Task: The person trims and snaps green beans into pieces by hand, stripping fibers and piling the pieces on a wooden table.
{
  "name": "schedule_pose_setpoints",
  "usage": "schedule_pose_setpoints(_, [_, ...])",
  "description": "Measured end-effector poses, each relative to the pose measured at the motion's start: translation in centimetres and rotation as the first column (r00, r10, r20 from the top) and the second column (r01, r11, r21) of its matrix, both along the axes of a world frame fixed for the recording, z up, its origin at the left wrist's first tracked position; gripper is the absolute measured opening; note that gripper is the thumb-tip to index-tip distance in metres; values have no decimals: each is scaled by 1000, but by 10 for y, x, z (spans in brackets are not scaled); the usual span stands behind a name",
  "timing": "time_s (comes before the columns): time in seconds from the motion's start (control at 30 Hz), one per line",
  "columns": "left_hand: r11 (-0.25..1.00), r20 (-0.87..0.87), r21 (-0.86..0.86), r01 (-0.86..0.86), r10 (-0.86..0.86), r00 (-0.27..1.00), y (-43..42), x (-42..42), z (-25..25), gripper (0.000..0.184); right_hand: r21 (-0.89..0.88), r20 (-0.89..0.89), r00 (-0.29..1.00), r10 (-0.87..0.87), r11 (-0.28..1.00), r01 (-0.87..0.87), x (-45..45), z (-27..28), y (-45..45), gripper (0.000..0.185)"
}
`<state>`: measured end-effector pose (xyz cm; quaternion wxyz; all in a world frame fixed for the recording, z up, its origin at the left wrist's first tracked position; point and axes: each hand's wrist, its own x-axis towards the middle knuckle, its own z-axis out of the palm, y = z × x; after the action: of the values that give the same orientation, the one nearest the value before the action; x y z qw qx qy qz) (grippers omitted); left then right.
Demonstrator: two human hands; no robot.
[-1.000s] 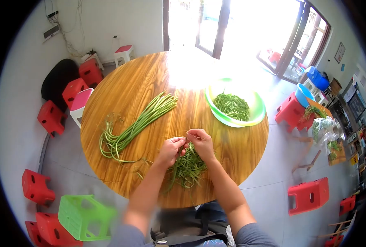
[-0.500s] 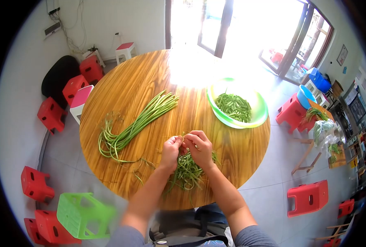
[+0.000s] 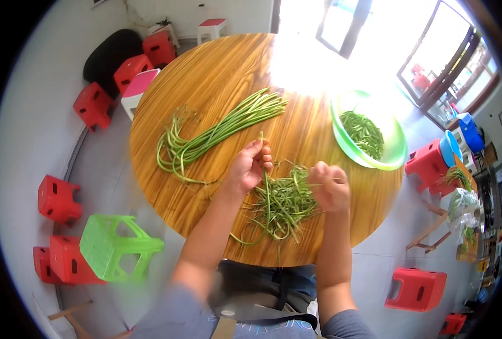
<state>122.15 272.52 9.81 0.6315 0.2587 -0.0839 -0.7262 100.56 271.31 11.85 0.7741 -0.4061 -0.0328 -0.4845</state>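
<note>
Stem-stripping seems in hand: one green stem (image 3: pixel 267 198) is gripped by the left hand (image 3: pixel 251 165) over one near pile of scraps (image 3: pixel 289 199); the right hand (image 3: pixel 330 186) is curled, its contents unclear. A steady stem is called for next. One bundle of stems (image 3: pixel 220 133) is laid left, one bowl (image 3: pixel 396 151) set far right.

A round, wood-grained tabletop (image 3: pixel 313 141) carries a bundle of long green stems (image 3: pixel 223 127), a green bowl (image 3: pixel 396 138) and a pile of trimmings (image 3: pixel 287 203)

Perhaps an eatery: round table (image 3: pixel 206 68), stools (image 3: pixel 93 105).
</note>
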Motion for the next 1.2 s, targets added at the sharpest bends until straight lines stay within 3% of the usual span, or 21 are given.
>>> schedule_pose_setpoints(0.03, [1000,-27,6,-1,2,1000,-2,4,-2,18,-13,117,989,87,996,-86,-4,5,-1,8])
schedule_pose_setpoints(0.13, [997,6,-49,60,-60,998,0,8,1,19,218,76,997,-29,976,11,-13,11,-4,10])
schedule_pose_setpoints(0.17, [991,50,-95,94,-90,995,-1,8,-3,19,180,-59,995,-81,980,90,-16,8,-10,8])
schedule_pose_setpoints(0.2, [992,104,-93,86,-76,992,1,4,1,20,40,-324,932,-160,982,182,-13,11,-9,8])
schedule_pose_setpoints(0.27, [993,210,-91,75,-55,976,4,-8,13,21,-278,-724,587,-361,932,232,-7,19,-3,14])
schedule_pose_setpoints(0.3, [990,223,-104,92,-67,972,5,-11,17,21,-422,-786,454,-420,901,104,-3,20,-1,24])
schedule_pose_setpoints(0.4, [979,271,-124,160,-122,955,12,-15,23,20,-620,-678,357,-642,761,191,8,8,-4,22])
schedule_pose_setpoints(0.53, [946,323,-122,300,-248,913,16,-27,28,19,-174,-776,447,-445,832,526,8,12,-6,19])
schedule_pose_setpoints(0.57, [936,335,-113,333,-279,900,17,-30,27,19,-68,-681,585,-442,833,550,13,14,-3,21])
schedule_pose_setpoints(0.67, [915,306,-91,393,-350,885,19,-41,20,18,-64,-751,573,-327,901,430,17,17,1,21])
schedule_pose_setpoints(0.8, [925,360,-49,376,-335,871,22,-48,23,22,-3,-714,581,-391,831,556,14,6,-5,19])
schedule_pose_setpoints(1.0, [921,564,-62,385,-286,775,23,-49,23,20,-83,-707,533,-465,803,591,14,5,-6,18])
schedule_pose_setpoints(1.13, [932,597,-20,361,-279,753,24,-48,25,18,-119,-691,512,-511,779,616,17,3,-5,16])
schedule_pose_setpoints(1.2, [945,603,-11,327,-254,756,24,-48,26,16,-357,-601,420,-680,698,621,23,1,-3,13])
